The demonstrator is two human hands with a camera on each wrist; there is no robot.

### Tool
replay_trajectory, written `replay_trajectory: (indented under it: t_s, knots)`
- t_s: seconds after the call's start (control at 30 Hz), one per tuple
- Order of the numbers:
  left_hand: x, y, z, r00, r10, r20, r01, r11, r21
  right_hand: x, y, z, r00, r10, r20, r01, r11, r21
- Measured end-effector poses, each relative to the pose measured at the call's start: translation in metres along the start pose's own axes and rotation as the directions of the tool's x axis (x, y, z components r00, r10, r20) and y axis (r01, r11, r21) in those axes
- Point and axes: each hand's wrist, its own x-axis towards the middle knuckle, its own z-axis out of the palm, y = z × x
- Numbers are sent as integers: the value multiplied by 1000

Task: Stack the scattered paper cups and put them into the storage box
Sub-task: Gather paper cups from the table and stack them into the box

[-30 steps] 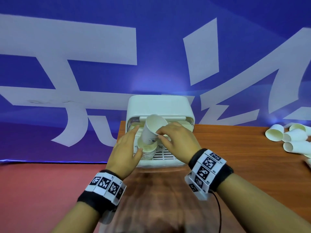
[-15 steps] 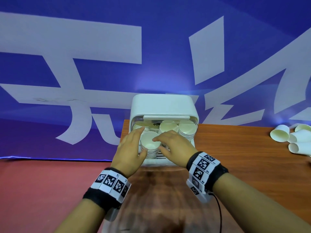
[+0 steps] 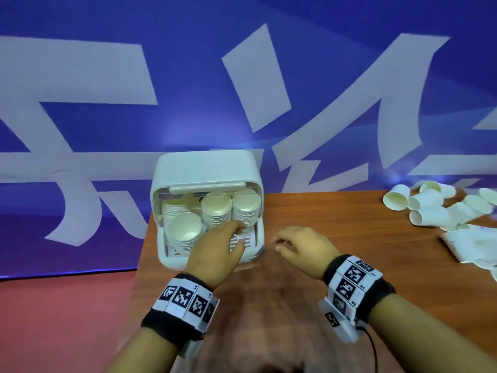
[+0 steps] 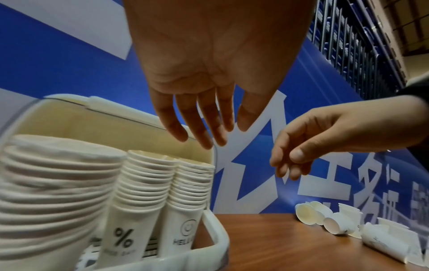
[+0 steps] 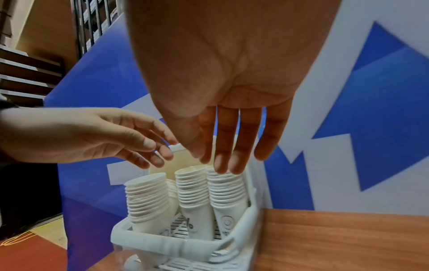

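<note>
The white storage box point(image 3: 205, 168) stands open at the table's back left and holds several stacks of paper cups. The nearest stack point(image 3: 185, 230) sits at its front left, with two more stacks point(image 3: 216, 209) behind it to the right. My left hand point(image 3: 231, 236) hovers over the box's front right with its fingers point(image 4: 197, 128) straight, holding nothing. My right hand point(image 3: 285, 242) hangs just right of the box above the table, its fingers point(image 5: 228, 157) relaxed and empty. Loose paper cups point(image 3: 430, 211) lie on their sides at the far right.
The brown wooden table point(image 3: 309, 211) is bare between the box and the loose cups. A blue and white banner point(image 3: 242, 76) rises right behind the table. The table's left edge drops to a red floor point(image 3: 61, 305).
One second ago my right hand held a tilted cup over the front-left stack. That cup now sits on the stack, and both hands have let go and shifted right.
</note>
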Motion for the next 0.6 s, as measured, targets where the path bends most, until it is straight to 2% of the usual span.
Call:
replay_trajectory:
  t_s: [0.23, 0.37, 0.6]
  knots:
    - [9, 81, 76, 996, -59, 65, 59, 998, 16, -62, 101, -25, 1000, 7, 18, -8, 999, 48]
    - [21, 133, 115, 995, -49, 84, 47, 999, 24, -89, 156, -44, 1000, 18, -3, -18, 998, 53]
    - [54, 194, 164, 984, -20, 177, 17, 1000, 17, -112, 226, -61, 989, 142, -40, -137, 986, 97]
